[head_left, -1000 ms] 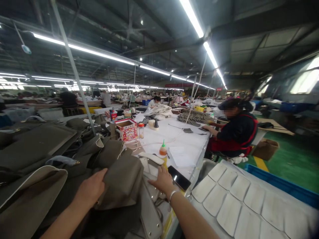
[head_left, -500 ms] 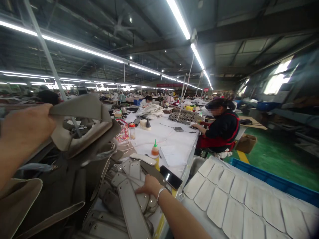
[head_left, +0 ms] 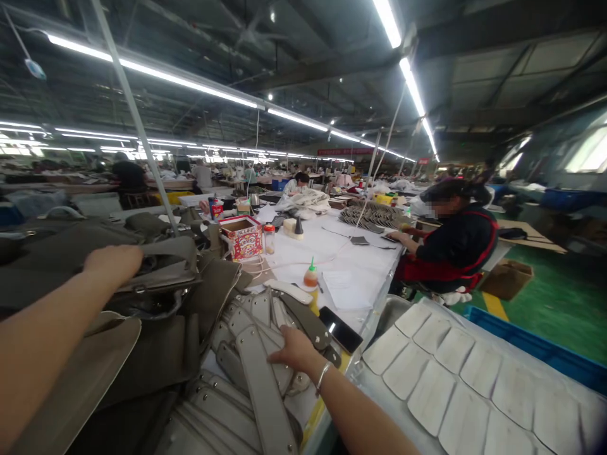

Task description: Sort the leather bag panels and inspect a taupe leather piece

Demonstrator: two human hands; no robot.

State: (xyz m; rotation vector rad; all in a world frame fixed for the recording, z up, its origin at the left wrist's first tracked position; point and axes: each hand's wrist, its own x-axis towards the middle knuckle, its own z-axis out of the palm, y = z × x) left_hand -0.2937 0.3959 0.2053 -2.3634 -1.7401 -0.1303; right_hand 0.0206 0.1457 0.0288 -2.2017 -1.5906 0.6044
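Observation:
My left hand is stretched out to the left, gripping a taupe leather bag piece on top of a heap of similar bags. My right hand rests on a pile of long grey leather strips with rivets at the table's near edge, fingers curled over one strip. A black phone lies just right of that hand.
A glue bottle, a patterned box and jars stand on the white table. A seated co-worker works at the right side. A tray of pale oval pieces lies at lower right, a blue bin beyond.
My left hand has lowered the lifted bag piece onto the heap at the left. My right hand stays on the grey strips, now uncovered.

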